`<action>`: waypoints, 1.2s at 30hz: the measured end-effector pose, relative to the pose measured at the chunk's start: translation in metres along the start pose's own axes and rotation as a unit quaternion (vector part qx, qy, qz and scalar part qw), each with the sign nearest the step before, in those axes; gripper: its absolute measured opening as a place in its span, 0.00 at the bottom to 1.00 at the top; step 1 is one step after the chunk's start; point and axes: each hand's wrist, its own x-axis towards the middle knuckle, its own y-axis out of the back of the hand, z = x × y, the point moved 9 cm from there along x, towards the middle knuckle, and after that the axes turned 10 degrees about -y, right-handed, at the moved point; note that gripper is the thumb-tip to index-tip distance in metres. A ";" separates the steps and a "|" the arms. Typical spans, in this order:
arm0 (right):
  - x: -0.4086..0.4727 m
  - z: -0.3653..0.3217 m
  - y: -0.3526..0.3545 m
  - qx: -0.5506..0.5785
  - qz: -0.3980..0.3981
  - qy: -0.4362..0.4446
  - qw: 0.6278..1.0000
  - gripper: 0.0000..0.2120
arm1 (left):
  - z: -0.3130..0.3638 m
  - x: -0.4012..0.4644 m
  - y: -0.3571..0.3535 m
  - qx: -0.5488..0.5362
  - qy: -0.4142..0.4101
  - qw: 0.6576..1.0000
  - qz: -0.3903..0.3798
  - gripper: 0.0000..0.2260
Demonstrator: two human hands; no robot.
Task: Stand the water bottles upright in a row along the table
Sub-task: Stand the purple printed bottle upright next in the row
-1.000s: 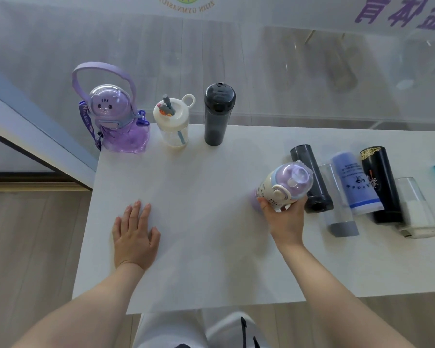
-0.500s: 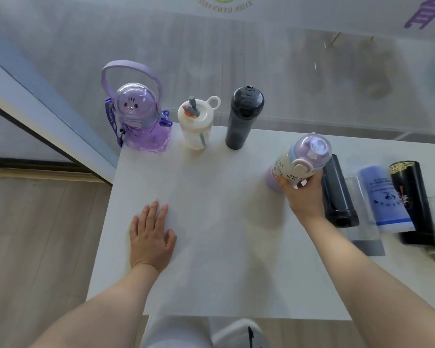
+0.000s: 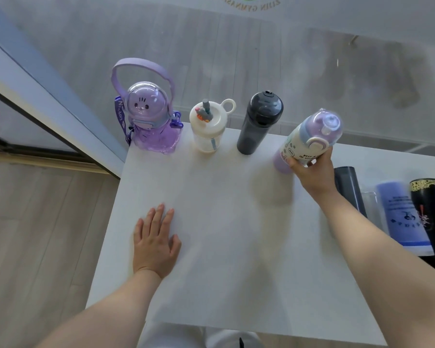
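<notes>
The cream-and-lilac bottle [image 3: 309, 141] tilts in the right hand's [image 3: 312, 172] grip at the table's [image 3: 224, 247] 1 o'clock, just right of the dark bottle [image 3: 259, 123], white straw cup [image 3: 207, 128] and purple bear bottle [image 3: 148, 119] standing upright. Its label reads "KEEP A". Left hand [image 3: 156, 243] lies flat, fingers spread. Lying bottles [image 3: 397, 214] sit at 3 o'clock.

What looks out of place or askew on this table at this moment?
Nothing is spilled or damaged. Three bottles stand in a row at the back edge. The right hand holds a cream bottle tilted beside them. At the right, a blue bottle and two black ones lie on their sides.
</notes>
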 end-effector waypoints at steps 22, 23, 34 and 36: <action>0.037 -0.015 -0.010 -0.039 -0.106 0.030 0.993 0.33 | -0.002 0.002 -0.003 -0.002 -0.003 1.000 -0.011 0.28; 0.036 -0.016 -0.010 -0.036 -0.110 0.030 0.993 0.34 | -0.002 0.002 -0.003 -0.002 -0.003 1.000 -0.012 0.28; -0.007 0.023 0.008 -0.067 -0.052 -0.041 0.996 0.35 | -0.003 0.000 -0.003 -0.008 0.001 0.999 -0.034 0.28; -0.027 0.036 0.013 -0.068 -0.048 -0.061 0.995 0.34 | -0.001 0.000 -0.002 -0.014 0.000 0.999 -0.037 0.29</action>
